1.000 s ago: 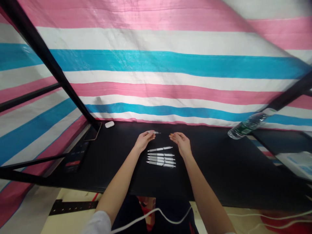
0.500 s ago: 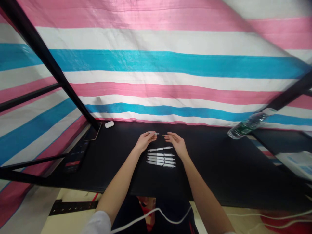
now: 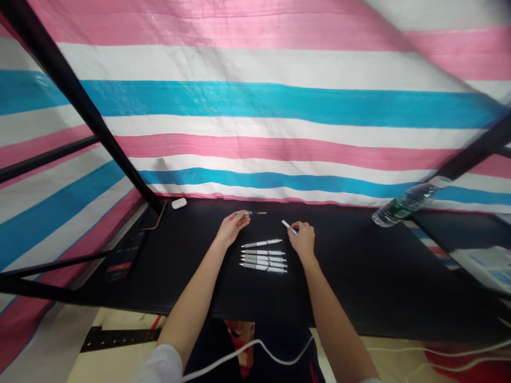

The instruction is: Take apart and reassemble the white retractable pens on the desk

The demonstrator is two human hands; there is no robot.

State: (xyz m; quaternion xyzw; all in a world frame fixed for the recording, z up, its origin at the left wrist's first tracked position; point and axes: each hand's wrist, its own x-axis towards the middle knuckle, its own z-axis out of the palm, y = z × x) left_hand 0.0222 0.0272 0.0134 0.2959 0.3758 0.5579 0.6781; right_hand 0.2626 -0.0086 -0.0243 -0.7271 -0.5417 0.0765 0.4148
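Observation:
My left hand [image 3: 232, 225] is closed on the front part of a pen, and a thin pen refill [image 3: 259, 213] sticks out of it to the right. In my right hand [image 3: 302, 237] is a white pen barrel [image 3: 286, 225], gripped between the fingers and tilted up to the left. Between and below my hands lie several white and grey pens [image 3: 263, 260], side by side with their tips to the left. One pen [image 3: 261, 243] lies slightly apart above that row. The two pen parts I hold are separate from each other.
A black table [image 3: 351, 282] spans the view. A clear water bottle [image 3: 403, 206] is at the back right. A white case [image 3: 179, 203], a phone [image 3: 152, 215] and a dark device with a lit screen [image 3: 124, 255] are on the left. A white cable [image 3: 239, 354] crosses my lap.
My left hand has moved slightly left, and the refill now shows beyond its fingers. My right hand has moved right and down and now holds the white barrel.

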